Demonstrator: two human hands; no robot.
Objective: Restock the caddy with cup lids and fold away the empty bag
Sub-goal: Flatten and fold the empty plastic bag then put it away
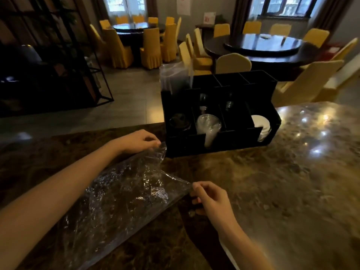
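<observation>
A clear, crinkled plastic bag lies flat on the marble counter and looks empty. My left hand pinches its far corner, close to the caddy's left front. My right hand pinches the near right corner. The black caddy stands just beyond the bag. Its front compartments hold black lids, clear lids and white lids; one compartment between the clear and white lids looks dark inside.
Clear plastic sleeves rise behind the caddy's left end. Beyond the counter edge are dark round tables with yellow-covered chairs, and a black metal shelf frame on the left.
</observation>
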